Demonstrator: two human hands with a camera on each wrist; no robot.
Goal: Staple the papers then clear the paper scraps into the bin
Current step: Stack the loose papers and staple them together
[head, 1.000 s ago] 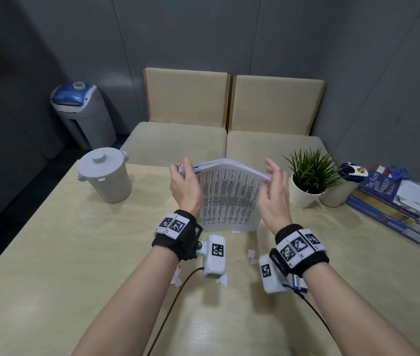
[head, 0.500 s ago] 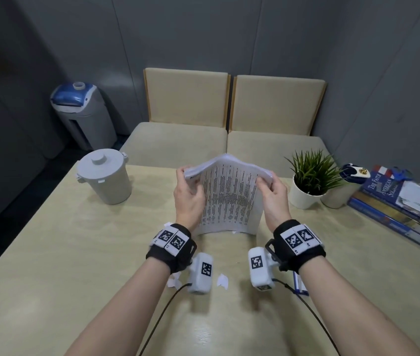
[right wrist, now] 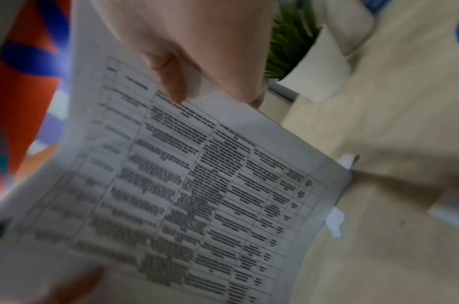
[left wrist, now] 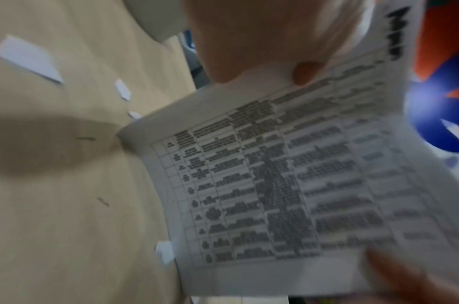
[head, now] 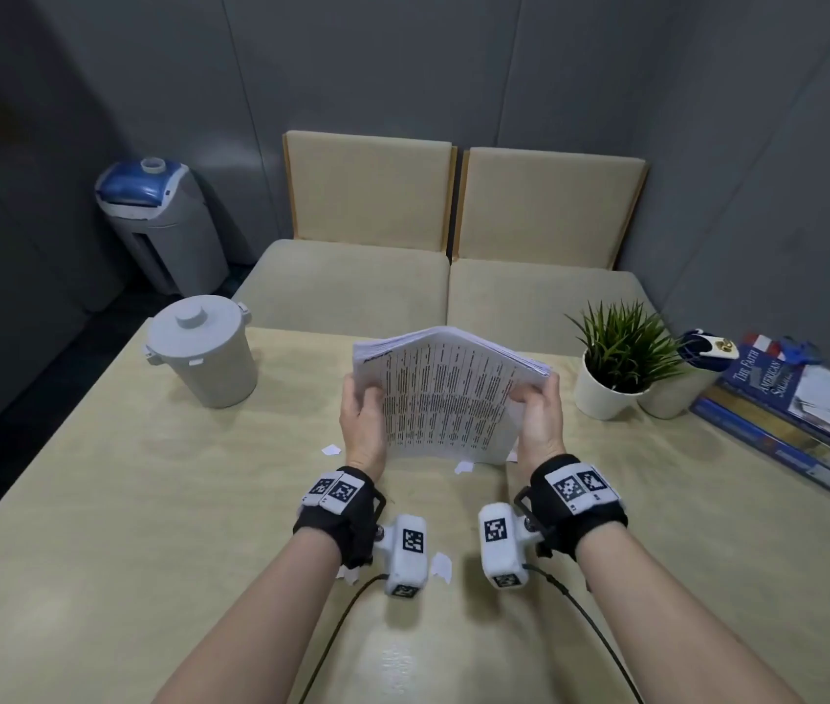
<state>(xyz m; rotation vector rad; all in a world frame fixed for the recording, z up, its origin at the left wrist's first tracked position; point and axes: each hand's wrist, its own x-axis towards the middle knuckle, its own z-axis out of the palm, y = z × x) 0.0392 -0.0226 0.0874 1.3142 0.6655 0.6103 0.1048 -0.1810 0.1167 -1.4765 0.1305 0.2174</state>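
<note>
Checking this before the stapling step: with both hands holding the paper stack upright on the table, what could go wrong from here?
The stack of papers bows between the left hand and right hand; sheets could slip out of line. Its lower edge could also sweep the paper scraps across the table.

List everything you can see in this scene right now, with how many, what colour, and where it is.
paper stack: one, white with printed tables, held upright over the table centre
paper scraps: at least five, white, scattered on the table near the wrists and stack
small lidded bin: one, grey, far left of the table
table: one, light wood
potted plant: one, green in a white pot, far right
books: a pile, mostly blue, right edge
cushioned seats: two, beige, behind the table
large bin: one, grey with a blue top, on the floor at left
left hand: grips the stack's left edge
right hand: grips the stack's right edge
</note>
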